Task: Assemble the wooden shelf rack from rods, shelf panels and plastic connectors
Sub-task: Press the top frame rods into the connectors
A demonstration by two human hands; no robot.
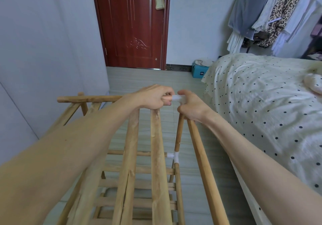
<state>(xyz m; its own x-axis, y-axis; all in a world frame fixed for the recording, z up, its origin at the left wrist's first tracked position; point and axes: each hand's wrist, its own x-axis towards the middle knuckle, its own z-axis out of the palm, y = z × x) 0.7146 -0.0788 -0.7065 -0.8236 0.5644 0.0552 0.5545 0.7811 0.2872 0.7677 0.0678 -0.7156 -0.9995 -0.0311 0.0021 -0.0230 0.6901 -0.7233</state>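
The wooden shelf rack (156, 155) stands on the floor below me, its top shelf panel of long slats running away from me. My left hand (153, 97) grips the end of the far horizontal rod (87, 99). My right hand (190, 106) grips a white plastic connector (177, 98) at the far right corner, against that rod's end. Below the right hand an upright rod (179, 132) runs down to a second white connector (175, 156). A long side rod (203, 163) slants from my right hand towards me.
A bed with a dotted cover (261, 111) lies close on the right of the rack. A white wall (43, 67) is on the left, a red-brown door (132, 24) ahead. Clothes (271, 12) hang at the back right above a blue box (200, 72).
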